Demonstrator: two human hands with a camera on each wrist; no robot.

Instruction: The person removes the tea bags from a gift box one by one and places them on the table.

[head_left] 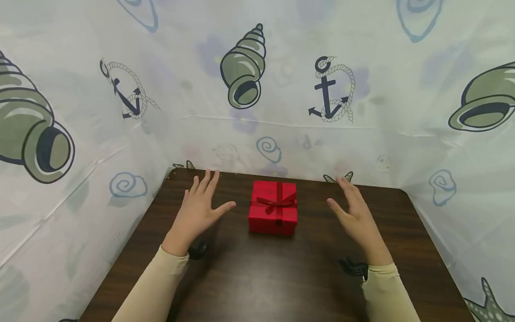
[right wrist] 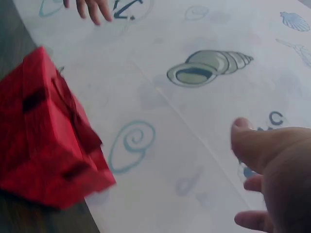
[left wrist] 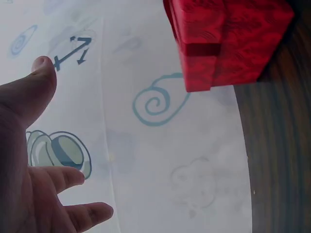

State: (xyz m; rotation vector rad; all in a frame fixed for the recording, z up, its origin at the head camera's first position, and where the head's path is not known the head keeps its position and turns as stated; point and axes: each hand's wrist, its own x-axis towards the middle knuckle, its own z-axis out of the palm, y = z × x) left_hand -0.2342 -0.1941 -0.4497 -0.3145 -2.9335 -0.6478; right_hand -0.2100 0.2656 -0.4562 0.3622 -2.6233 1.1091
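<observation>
A red gift box point(head_left: 265, 219) with a dark red ribbon and bow point(head_left: 277, 204) sits on the dark wooden table, its lid on. To its left, my left hand point(head_left: 197, 214) is held with fingers spread, apart from the box. On the other side my right hand point(head_left: 356, 219) is also raised, its fingers extended and touching nothing. In the left wrist view the box point(left wrist: 243, 43) shows a patterned side above the left hand point(left wrist: 29, 160). From the right wrist, the box point(right wrist: 43, 141) appears at the left, well away from the right hand point(right wrist: 277, 170).
The brown table point(head_left: 257, 277) has rounded far corners. Pale fabric point(head_left: 193, 134) printed with shells and anchors hangs behind it and along both sides. A dark wrist device point(head_left: 354, 268) shows below the right hand, and another point(head_left: 197, 251) below the left.
</observation>
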